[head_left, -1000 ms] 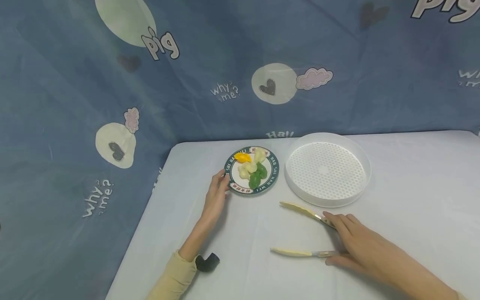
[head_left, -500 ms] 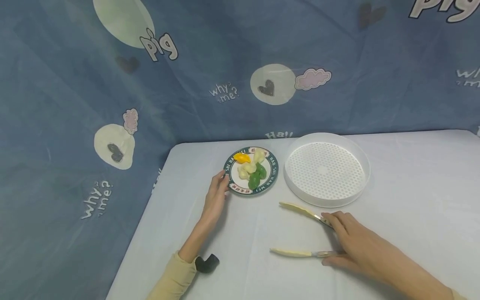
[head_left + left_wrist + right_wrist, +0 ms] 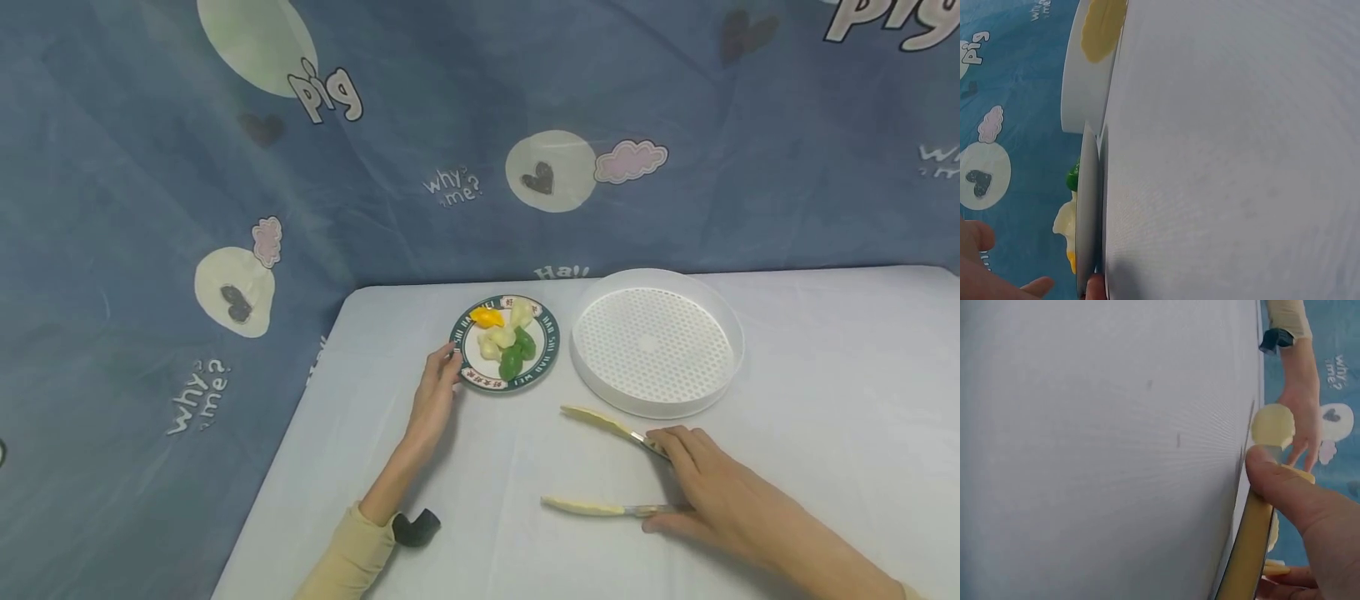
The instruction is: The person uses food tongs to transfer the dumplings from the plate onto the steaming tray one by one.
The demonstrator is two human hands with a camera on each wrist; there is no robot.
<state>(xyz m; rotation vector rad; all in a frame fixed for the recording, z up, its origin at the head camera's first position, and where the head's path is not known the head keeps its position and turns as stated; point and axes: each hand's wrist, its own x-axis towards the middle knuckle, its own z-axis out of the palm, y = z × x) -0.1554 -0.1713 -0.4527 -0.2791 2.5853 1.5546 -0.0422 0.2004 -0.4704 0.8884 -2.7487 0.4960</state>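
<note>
My right hand grips a pair of tongs low over the table, their two arms spread apart. Pale yellow scalloped ends point left. In the right wrist view the thumb presses along the near arm. My left hand is at the left rim of a round green-edged plate, fingers spread. One finger meets the plate's edge low down in the left wrist view. On the plate lie several small pieces resembling dumplings: an orange-yellow one, cream ones and green ones.
Right of the plate stands a round white tray with a perforated base and a raised wall. A white cloth covers the table. Behind it hangs a blue printed curtain. A black device sits at my left cuff.
</note>
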